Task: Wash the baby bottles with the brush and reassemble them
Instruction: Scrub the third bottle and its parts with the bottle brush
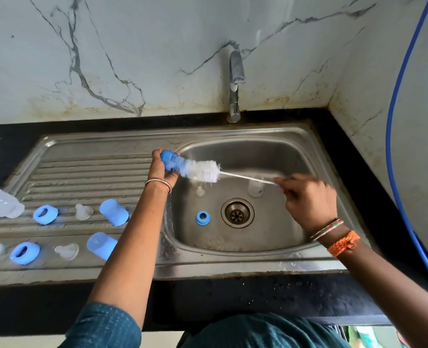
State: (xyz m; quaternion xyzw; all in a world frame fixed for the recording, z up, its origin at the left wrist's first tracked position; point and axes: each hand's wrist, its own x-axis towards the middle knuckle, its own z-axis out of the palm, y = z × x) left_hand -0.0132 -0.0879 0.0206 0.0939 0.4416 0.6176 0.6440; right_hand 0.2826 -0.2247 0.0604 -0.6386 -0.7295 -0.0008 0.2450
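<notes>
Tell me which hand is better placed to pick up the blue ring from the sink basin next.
Probably the right hand: it pinches only the thin brush handle above the steel sink basin, near the blue plastic ring. The left hand grips a blue cap.

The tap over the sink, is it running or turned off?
Off, as far as the picture shows: no stream of water falls from the tap into the sink, whose bottom around the drain holds no standing water.
</notes>
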